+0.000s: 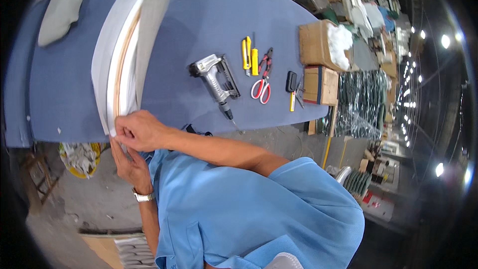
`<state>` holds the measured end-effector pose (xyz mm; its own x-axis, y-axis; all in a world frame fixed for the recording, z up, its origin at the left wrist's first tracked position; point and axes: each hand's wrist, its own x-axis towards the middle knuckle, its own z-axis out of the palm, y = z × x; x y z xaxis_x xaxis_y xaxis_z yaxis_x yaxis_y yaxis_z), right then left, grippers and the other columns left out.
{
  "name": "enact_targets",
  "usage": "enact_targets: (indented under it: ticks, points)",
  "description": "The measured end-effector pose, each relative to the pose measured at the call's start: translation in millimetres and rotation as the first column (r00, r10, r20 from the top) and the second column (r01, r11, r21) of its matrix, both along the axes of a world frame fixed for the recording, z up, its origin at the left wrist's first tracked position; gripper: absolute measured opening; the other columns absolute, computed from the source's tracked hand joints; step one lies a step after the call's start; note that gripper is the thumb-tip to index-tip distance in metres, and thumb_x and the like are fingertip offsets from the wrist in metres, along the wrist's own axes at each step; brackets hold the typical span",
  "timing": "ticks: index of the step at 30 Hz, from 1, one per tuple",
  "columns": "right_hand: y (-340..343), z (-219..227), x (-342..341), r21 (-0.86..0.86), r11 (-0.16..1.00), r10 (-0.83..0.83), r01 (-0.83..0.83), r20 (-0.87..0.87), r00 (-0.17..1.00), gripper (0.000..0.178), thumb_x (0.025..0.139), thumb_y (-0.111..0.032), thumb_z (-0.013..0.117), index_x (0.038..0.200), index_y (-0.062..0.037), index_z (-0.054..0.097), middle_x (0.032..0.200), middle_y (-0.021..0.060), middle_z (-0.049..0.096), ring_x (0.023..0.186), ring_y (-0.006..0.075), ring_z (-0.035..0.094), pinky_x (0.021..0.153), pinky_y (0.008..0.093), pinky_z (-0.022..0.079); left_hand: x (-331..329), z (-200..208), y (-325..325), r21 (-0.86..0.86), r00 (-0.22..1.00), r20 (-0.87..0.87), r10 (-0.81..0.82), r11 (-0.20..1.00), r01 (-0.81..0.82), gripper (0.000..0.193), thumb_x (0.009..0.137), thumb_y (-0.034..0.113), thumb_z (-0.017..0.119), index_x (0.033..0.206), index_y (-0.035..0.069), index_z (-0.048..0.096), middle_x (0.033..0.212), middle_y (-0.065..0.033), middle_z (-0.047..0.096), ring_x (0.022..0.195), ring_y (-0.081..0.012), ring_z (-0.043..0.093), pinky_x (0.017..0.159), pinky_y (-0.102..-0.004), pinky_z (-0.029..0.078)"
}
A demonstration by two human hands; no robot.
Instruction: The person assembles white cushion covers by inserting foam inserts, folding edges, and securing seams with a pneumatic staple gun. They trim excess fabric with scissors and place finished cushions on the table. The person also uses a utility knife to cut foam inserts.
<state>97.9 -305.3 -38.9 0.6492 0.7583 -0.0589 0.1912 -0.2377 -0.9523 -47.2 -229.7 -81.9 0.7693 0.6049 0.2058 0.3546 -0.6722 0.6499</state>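
Bare blue table lies open at twelve o'clock of the staple gun. At three o'clock, yellow knives and scissors crowd the way; at nine, the white panel blocks.

Tools on the blue worktable

A pneumatic staple gun lies near the table's front edge; beside it sit two yellow utility knives, red-handled scissors and pliers. Toward the right corner a black case rests just beside a wooden box.

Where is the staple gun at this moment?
In the head view, the staple gun lies on the blue table, between the curved white panel and the yellow utility knives, right of centre.
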Motion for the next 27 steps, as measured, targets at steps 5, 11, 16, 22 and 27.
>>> enact_targets:
  ticks: [5,11,16,22,27]
  points:
    - [-7,-12,-2,0.093,0.995,-0.035,0.032,0.039,0.999,0.018,0.084,-0.019,0.075,0.083,-0.0083,0.061,0.065,0.0086,0.063,0.060,0.0295,0.064,0.056,0.0414,0.047,0,1,-8,-0.245,0.997,-0.010,0.082,0.966,-0.082,0.053,0.104,0.012,0.061,0.151,-0.004,0.046,0.145,-0.0246,0.058,0.122,-0.0332,0.065,0.093,-0.0366,0.054]
    - [-13,-18,3,0.150,0.987,-0.070,0.061,0.058,0.996,0.017,0.084,-0.021,0.076,0.084,-0.0076,0.065,0.074,0.0110,0.070,0.067,0.0310,0.069,0.061,0.0417,0.052,3,30,-10,-0.303,0.971,-0.232,0.061,0.944,-0.132,0.047,0.103,0.013,0.062,0.147,-0.002,0.052,0.134,-0.0227,0.066,0.112,-0.0323,0.069,0.090,-0.0392,0.055]
    - [-25,-9,-1,0.088,0.991,-0.084,0.098,-0.154,0.985,0.018,0.087,-0.022,0.079,0.086,-0.0082,0.068,0.073,0.0082,0.070,0.062,0.0195,0.068,0.059,0.0330,0.053,2,20,-8,0.009,0.994,-0.014,-0.111,0.994,0.111,0.044,0.102,0.017,0.062,0.143,0.000,0.057,0.133,-0.0230,0.066,0.113,-0.0392,0.068,0.089,-0.0395,0.056]
    - [-60,17,24,0.112,0.994,0.023,0.009,-0.279,0.960,0.010,0.093,-0.010,0.074,0.099,-0.0031,0.070,0.089,0.0046,0.074,0.081,0.0108,0.069,0.075,0.0265,0.055,10,28,-10,-0.071,0.998,0.035,-0.043,0.996,0.046,0.050,0.093,0.008,0.071,0.141,0.000,0.058,0.140,-0.0230,0.062,0.121,-0.0380,0.067,0.094,-0.0407,0.058]
    - [-192,-38,77,-0.170,0.830,-0.544,0.532,-0.034,0.838,0.034,0.094,-0.007,0.074,0.125,-0.0003,0.061,0.111,0.0124,0.072,0.103,0.0182,0.069,0.093,0.0325,0.054,10,25,-17,-0.093,0.994,0.111,-0.012,0.995,0.023,0.051,0.091,0.007,0.073,0.140,0.000,0.060,0.142,-0.0193,0.062,0.116,-0.0339,0.070,0.086,-0.0359,0.062]
